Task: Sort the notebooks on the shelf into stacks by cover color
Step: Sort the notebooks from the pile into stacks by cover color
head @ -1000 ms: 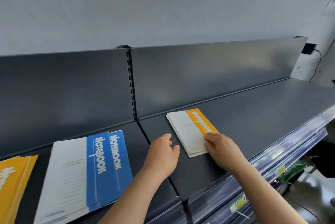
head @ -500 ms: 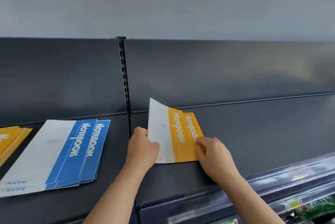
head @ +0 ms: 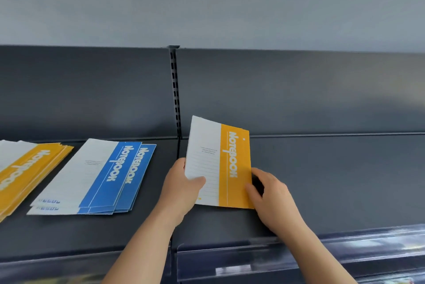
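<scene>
A small bundle of yellow-and-white notebooks (head: 220, 164) is tilted up off the dark shelf (head: 322, 180), just right of the shelf's centre seam. My left hand (head: 184, 187) grips the bundle's white left edge, thumb on the cover. My right hand (head: 269, 194) holds its yellow right edge, fingers behind it. A stack of blue-and-white notebooks (head: 101, 175) lies flat on the left shelf section. Further left lies a stack of yellow notebooks (head: 25, 168), cut off by the frame edge.
A slotted upright (head: 174, 90) divides the dark back panel. A clear price rail (head: 322, 253) runs along the shelf's front edge. The shelf surface to the right of my hands is bare.
The yellow notebooks lay flat under my right hand a second ago. Both hands have since taken hold and lifted them upright, squared together. The view has turned left, showing the yellow stack.
</scene>
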{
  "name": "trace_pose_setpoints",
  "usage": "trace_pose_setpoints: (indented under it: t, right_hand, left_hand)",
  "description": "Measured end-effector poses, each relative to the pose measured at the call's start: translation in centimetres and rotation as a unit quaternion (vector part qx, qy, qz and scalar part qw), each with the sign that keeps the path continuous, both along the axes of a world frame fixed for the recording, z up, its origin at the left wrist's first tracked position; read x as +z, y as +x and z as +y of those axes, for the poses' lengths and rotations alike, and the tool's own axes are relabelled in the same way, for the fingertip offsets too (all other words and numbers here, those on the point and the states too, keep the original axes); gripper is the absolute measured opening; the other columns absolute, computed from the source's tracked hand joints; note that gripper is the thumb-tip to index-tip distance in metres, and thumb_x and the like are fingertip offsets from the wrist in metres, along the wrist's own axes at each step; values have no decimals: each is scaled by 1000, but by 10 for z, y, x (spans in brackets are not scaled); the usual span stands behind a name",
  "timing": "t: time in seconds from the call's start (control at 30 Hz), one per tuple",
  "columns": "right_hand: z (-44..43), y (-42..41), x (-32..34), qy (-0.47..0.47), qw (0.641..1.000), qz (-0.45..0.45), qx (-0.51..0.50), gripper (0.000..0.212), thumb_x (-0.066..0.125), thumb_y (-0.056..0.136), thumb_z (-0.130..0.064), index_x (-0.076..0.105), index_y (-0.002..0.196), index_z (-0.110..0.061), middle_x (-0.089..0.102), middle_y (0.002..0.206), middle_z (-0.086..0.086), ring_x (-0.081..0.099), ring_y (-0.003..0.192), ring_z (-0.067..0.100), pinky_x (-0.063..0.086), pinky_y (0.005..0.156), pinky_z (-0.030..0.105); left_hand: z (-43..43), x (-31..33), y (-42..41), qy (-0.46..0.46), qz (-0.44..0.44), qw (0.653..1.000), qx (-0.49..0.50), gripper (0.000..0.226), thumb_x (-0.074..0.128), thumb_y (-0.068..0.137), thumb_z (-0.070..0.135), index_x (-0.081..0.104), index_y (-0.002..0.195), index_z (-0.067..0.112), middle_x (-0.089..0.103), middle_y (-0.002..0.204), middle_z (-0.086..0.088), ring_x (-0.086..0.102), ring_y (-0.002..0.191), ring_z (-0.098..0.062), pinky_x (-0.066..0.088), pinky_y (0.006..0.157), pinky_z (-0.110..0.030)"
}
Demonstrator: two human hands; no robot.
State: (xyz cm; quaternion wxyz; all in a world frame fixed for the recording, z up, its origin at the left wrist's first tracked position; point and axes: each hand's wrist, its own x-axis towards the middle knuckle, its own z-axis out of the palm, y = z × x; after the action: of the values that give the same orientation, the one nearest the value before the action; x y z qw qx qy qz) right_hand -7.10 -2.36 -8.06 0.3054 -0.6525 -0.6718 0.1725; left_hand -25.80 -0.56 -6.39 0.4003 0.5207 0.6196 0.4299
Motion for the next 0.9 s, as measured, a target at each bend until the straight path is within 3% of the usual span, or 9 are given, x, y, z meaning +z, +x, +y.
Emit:
trace_pose_setpoints:
  t: [0.13, 0.27, 0.37, 0.63, 0.77, 0.9]
  right_hand:
    - [2, -18, 2, 12, 998, 63, 1, 22, 51, 94, -33, 55, 116, -29, 64, 102, -12, 62, 90, 9, 54, 77, 28]
    - [4, -45, 7, 27, 992, 120, -9, 33, 60, 90, -30, 56, 121, -20, 59, 87, -14, 58, 76, 5, 44, 62, 15]
    - [5, -75, 14, 29, 988, 153, 19, 35, 62, 89, -29, 53, 123, -25, 59, 83, -14, 58, 73, 2, 41, 54, 11]
    - [2, -189, 25, 23, 978, 185, 91, 24, 62, 89, -26, 53, 110, -35, 62, 81, -11, 60, 75, 3, 42, 57, 10]
    - [0, -257, 26, 15, 979, 176, 99, 43, 64, 88, -26, 53, 129, -23, 62, 84, -7, 58, 79, 6, 41, 60, 10]
    - [-5, -328, 30, -7, 984, 149, 97, 53, 62, 89, -30, 43, 139, -21, 60, 90, -9, 57, 83, 8, 42, 69, 15]
  left_hand:
    - [-8, 7, -15, 26, -11, 1000, 9, 29, 60, 89, 7, 52, 109, 26, 60, 98, 19, 58, 88, -1, 44, 59, -15]
    - [-14, 14, -47, 51, -6, 997, 51, 31, 65, 87, 11, 52, 111, 25, 61, 103, 15, 60, 91, -7, 45, 54, -13]
    - [-21, 17, -76, 65, 27, 994, 79, 25, 64, 89, 15, 52, 109, 24, 60, 105, 14, 59, 87, -5, 44, 50, -10]
    - [-51, 26, -186, 115, 63, 983, 128, 23, 59, 92, 18, 52, 108, 32, 59, 106, 17, 59, 93, -6, 44, 50, -8]
    - [-64, 26, -255, 123, 101, 977, 143, 25, 61, 91, 22, 55, 113, 33, 61, 107, 19, 60, 95, -4, 45, 58, -9]
    - [-69, 24, -323, 108, 162, 968, 159, 25, 59, 91, 24, 55, 115, 30, 61, 109, 17, 57, 94, -4, 44, 63, -13]
